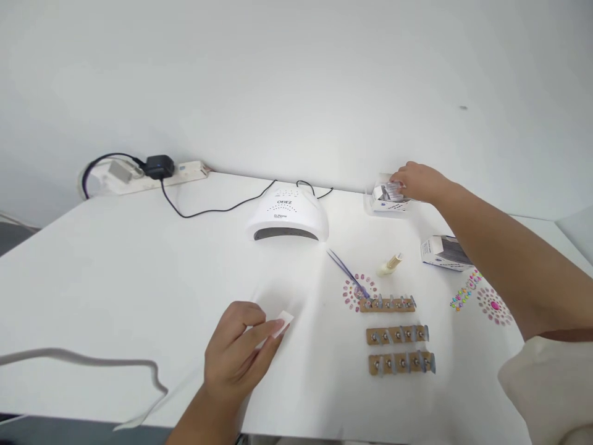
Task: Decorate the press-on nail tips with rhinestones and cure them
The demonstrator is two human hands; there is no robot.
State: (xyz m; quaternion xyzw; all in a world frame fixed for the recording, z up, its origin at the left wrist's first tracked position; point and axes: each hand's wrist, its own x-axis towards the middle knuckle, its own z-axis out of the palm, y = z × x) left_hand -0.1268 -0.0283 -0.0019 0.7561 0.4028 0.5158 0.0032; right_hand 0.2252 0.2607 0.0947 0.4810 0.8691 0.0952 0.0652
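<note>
My left hand (238,355) rests on the white table (115,278) near the front edge, fingers pinched on a small white pad (282,322). My right hand (419,181) reaches to the far right of the table and grips a small white box (388,198). A second small box (443,253) lies under my right forearm. Three brown strips holding nail tips (398,334) lie in the middle right, with purple tweezers (346,272) and a small pale bottle (390,264) just beyond them.
A white nail lamp (287,216) stands at the table's centre back, its black cord running to a power strip (152,176) at the back left. Rings of coloured nail gems (493,305) lie at the right. A white strap (83,358) crosses the front left.
</note>
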